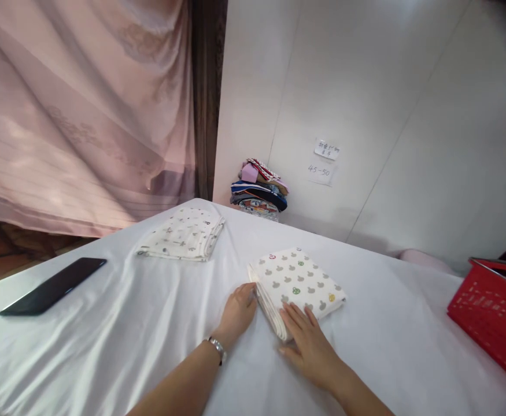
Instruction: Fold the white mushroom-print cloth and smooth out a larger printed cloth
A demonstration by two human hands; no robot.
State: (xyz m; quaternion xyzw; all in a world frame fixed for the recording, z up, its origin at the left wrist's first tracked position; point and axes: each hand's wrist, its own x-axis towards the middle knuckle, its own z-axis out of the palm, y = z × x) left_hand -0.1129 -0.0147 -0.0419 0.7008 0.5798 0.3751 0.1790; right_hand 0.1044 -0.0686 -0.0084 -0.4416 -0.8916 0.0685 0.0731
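Note:
A folded white cloth (pixel 298 280) with grey, green, red and yellow mushroom-like prints lies on the white-covered table. At its left edge, the curled fingers of my left hand (pixel 237 311) are closed on the layered folds; the fingertips are partly hidden. My right hand (pixel 310 346) rests over the near corner, fingers stretched out on top and thumb apart by the front edge. Farther back on the left lies a second folded white cloth (pixel 183 234) with small grey-green prints, touched by neither hand.
A black tablet or phone-like slab (pixel 55 286) lies at the table's left. At the right edge stands a red plastic basket (pixel 491 312). A stack of folded fabrics (pixel 259 188) sits beyond the far edge by the wall, and a pink curtain (pixel 83 115) hangs at left.

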